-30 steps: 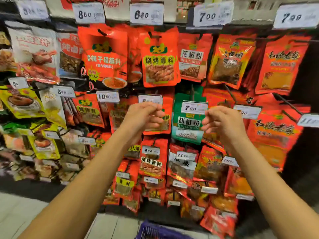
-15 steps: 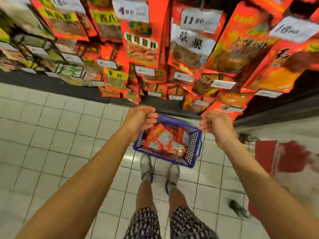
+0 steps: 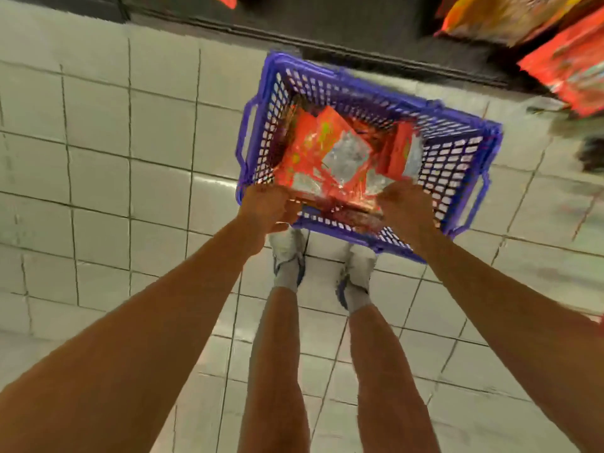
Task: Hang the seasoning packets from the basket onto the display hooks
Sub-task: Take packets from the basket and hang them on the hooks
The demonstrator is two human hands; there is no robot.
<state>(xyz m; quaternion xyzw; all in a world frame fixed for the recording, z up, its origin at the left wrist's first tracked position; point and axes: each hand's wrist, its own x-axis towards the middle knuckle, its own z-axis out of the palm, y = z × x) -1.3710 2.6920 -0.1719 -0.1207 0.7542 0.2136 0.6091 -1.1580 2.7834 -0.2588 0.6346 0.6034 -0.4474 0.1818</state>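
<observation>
**Inspector A:** Position of the basket [image 3: 369, 89]?

**Inspector B:** It stands on the tiled floor [image 3: 130, 178], just ahead of the person's shoes [image 3: 289, 256], close to the dark base of the shelving [image 3: 327, 31]. It is blue, with lattice walls and a handle on each short side.

**Inspector A:** Contents?

**Inspector B:** Packets [image 3: 327, 148], red-orange with clear windows, lie loose across the bottom. One leans upright against the right wall. The picture is blurred, so no count is possible.

**Inspector A:** The hands?

**Inspector B:** Both are down at the near rim, apart from each other. The left hand [image 3: 266, 207] sits at the near left corner, fingers curled. The right hand [image 3: 403, 204] sits toward the near right corner, fingers also curled, reaching over the rim toward the pile.

**Inspector A:** Is either hand gripping a packet?

**Inspector B:** That cannot be told. The fingertips of both meet the near edge of the pile, but blur hides whether anything is pinched.

**Inspector A:** Anything else in view?

**Inspector B:** Hanging stock [image 3: 562, 60], orange and red, shows at the upper right corner of the view, smeared. The person's bare legs [image 3: 277, 371] fill the lower centre.
</observation>
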